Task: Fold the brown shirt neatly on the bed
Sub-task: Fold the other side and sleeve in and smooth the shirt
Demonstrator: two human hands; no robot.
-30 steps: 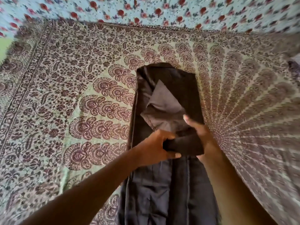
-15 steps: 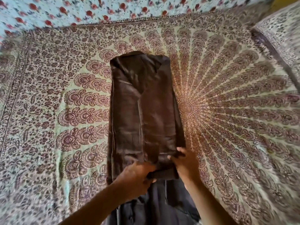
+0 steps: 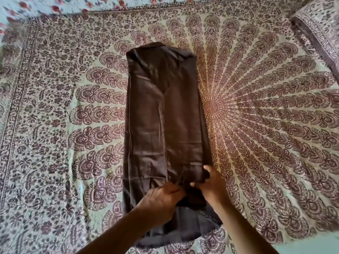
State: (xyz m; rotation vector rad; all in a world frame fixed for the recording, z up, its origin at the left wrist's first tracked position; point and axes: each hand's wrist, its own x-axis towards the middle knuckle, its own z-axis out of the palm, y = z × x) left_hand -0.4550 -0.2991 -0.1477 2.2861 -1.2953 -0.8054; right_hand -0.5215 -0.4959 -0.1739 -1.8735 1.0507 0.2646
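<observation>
The brown shirt (image 3: 161, 114) lies lengthwise on the bed as a long narrow strip, collar end far from me, both sides folded in over the middle. Its hem end spreads out toward me at the bottom. My left hand (image 3: 161, 198) rests on the near part of the shirt with its fingers tucked into the cloth. Just to the right, my right hand (image 3: 212, 182) pinches the lower edge of the folded-in right panel. Both hands sit close together, almost touching.
The bed is covered by a patterned mandala spread (image 3: 266, 116) in maroon and pale green. A matching pillow (image 3: 322, 33) lies at the far right corner. A floral sheet (image 3: 45, 4) runs along the far edge.
The bunched cloth I held up over the shirt's middle has been drawn back toward me and laid flat. Both hands moved down to the near end, and the view pulled back.
</observation>
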